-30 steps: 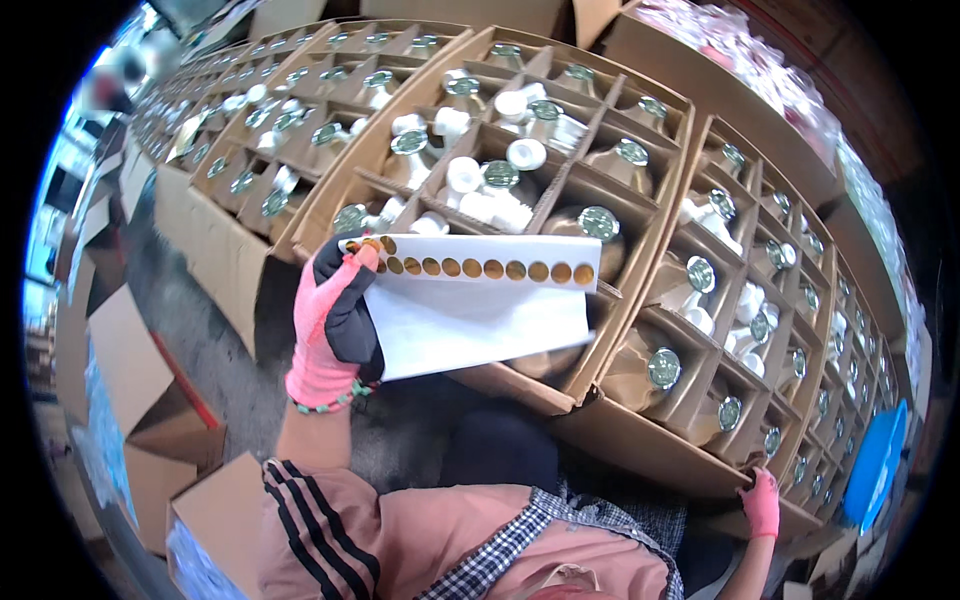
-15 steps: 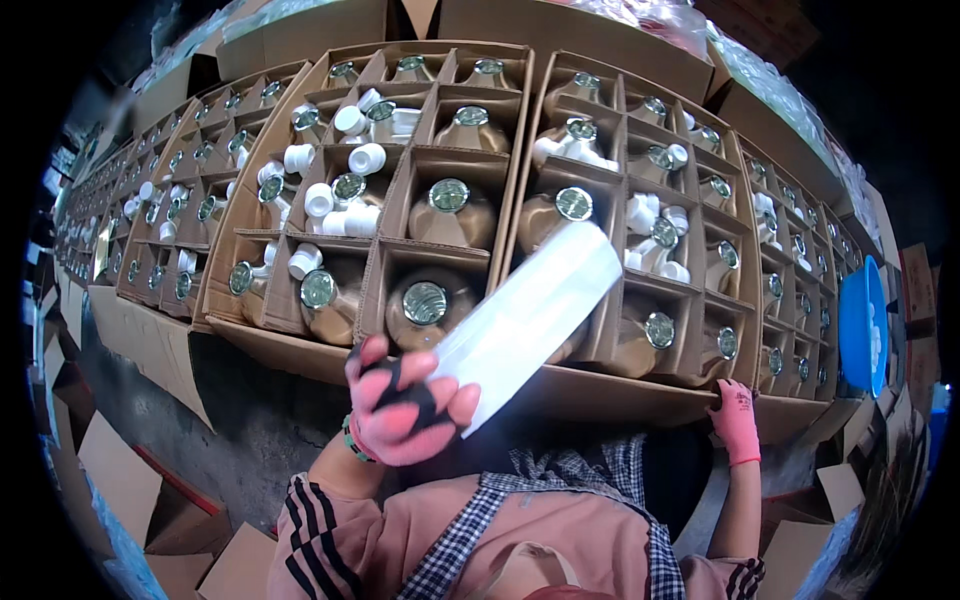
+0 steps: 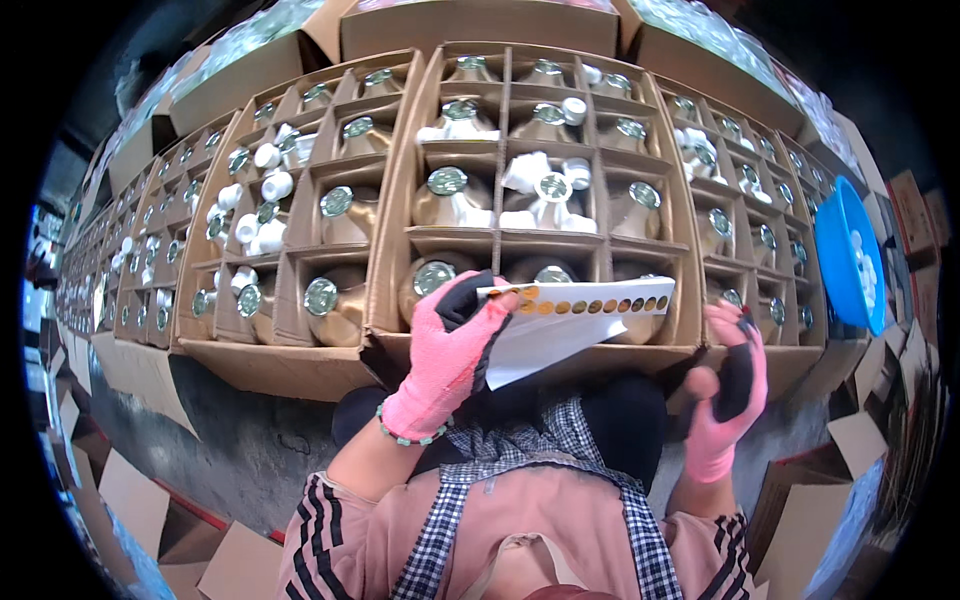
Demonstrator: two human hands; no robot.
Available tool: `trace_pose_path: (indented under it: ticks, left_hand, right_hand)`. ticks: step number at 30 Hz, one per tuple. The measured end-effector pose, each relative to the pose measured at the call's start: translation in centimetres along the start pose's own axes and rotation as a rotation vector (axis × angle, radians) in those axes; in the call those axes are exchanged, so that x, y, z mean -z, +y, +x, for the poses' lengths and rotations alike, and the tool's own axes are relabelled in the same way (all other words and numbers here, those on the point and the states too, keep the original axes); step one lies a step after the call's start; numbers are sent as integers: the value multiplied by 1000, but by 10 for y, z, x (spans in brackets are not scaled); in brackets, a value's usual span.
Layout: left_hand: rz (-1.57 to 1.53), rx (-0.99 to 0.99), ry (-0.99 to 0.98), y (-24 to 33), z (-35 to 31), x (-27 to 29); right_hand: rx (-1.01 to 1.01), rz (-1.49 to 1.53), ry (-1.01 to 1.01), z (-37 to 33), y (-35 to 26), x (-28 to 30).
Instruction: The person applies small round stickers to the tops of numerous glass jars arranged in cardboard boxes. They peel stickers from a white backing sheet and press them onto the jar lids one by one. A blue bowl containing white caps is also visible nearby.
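Observation:
My left hand point(image 3: 445, 345), in a pink and black glove, pinches one end of a white sheet of round gold stickers point(image 3: 580, 335). The sheet stretches to the right over the front of a divided cardboard carton point(image 3: 640, 358), hiding parts of the front bottles. My right hand point(image 3: 725, 400), gloved alike, is raised beside the carton's front right corner, fingers apart and nothing in it. Clear glass bottles point(image 3: 446, 183) stand upright in the carton's compartments, necks up. Loose white caps point(image 3: 576, 172) lie between several of the necks.
Another divided carton of bottles point(image 3: 270, 362) adjoins on the left, with more along the row both ways. A blue basin point(image 3: 838, 255) holding white pieces sits at the right. Behind the row are open cartons point(image 3: 480, 32) and clear plastic wrapping. Cardboard flaps point(image 3: 130, 490) stick up at the lower left.
My left hand has turned the sheet, so its gold stickers now show. My right hand has let go of the carton's edge and risen. The view has shifted right.

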State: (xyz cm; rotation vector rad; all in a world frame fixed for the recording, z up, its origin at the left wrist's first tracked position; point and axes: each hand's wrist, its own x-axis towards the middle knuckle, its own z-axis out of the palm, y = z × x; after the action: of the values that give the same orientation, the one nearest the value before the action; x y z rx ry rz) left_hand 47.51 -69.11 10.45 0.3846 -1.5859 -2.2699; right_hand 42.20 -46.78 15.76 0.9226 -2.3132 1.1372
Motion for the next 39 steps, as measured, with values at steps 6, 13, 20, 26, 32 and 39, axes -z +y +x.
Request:
trace_pose_path:
  ticks: [6, 13, 20, 26, 32, 39]
  left_hand:
    - [99, 84, -222, -24, -2, -14]
    - [208, -70, -363, -42, -3, 13]
    - [179, -221, -471, -46, 1, 25]
    - [67, -21, -411, -49, 0, 31]
    - [117, -22, -405, -59, 4, 34]
    - [204, 2, -789, -60, 7, 39]
  right_hand:
    - [36, -304, -316, 14, -4, -36]
    - [-39, -281, -492, 11, -12, -42]
    - [48, -183, -498, 12, -24, -69]
    - [119, -102, -388, 7, -21, -84]
    - [155, -153, -416, 3, -21, -84]
    - [-215, -161, -330, 24, 42, -34]
